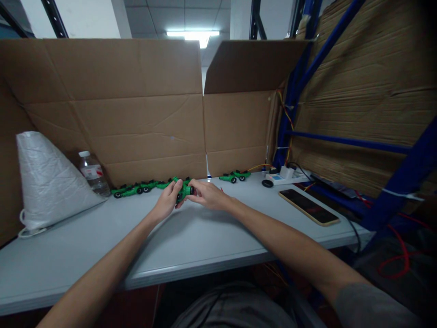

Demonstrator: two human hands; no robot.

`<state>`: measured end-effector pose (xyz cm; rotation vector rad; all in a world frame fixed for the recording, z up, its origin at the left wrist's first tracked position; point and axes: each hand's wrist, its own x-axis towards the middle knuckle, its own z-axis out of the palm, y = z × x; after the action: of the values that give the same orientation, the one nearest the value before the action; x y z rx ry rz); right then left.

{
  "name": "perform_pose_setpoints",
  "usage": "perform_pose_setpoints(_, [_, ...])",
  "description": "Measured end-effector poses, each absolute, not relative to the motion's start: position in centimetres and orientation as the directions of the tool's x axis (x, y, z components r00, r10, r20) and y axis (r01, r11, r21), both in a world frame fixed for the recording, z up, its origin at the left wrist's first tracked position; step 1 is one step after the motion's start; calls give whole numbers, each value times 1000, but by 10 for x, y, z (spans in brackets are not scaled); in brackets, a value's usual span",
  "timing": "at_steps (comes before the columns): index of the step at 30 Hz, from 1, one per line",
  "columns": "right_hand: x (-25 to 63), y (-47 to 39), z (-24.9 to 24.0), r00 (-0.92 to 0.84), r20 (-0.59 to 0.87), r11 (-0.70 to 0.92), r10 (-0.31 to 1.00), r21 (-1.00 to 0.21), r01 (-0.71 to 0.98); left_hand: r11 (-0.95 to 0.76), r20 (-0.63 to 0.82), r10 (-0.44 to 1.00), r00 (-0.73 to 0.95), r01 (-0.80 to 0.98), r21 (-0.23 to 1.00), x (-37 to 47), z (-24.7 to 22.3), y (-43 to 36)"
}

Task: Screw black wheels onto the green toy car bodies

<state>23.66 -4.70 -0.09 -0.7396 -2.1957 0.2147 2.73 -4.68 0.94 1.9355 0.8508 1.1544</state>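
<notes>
Above the middle of the white table, a green toy car [184, 191] with black wheels is held between my two hands. My left hand [168, 199] is closed on its left side, with the thumb on top. From the right, my right hand [205, 195] pinches at the car's end near a dark wheel; the fingertips partly hide what they grip. Behind my hands stands a row of similar green toy cars [131, 189] along the cardboard. More green toy cars [235, 176] stand to the right of my right hand.
A silvery white bag [54, 187] and a water bottle [93, 173] stand at the left. On the right lie a phone [309, 207], a power strip [285, 175] with cables, and a black wheel-like ring [267, 183]. Cardboard walls [146, 123] and a blue metal frame [290, 105] enclose the table [191, 246].
</notes>
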Motion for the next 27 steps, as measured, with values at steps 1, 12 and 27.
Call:
perform_pose_setpoints(1, [237, -46, -2, -516, 626, 807, 585, -388, 446, -520, 431, 817, 383, 169, 837, 28, 9, -48])
perform_pose_setpoints(12, [229, -35, -3, -518, 285, 385, 807, -918, 95, -637, 589, 767, 256, 419, 647, 23, 9, -53])
perform_pose_setpoints(27, [236, -40, 1, -441, 440, 580, 782, -772, 258, -614, 576, 789, 213, 301, 729, 30, 7, -51])
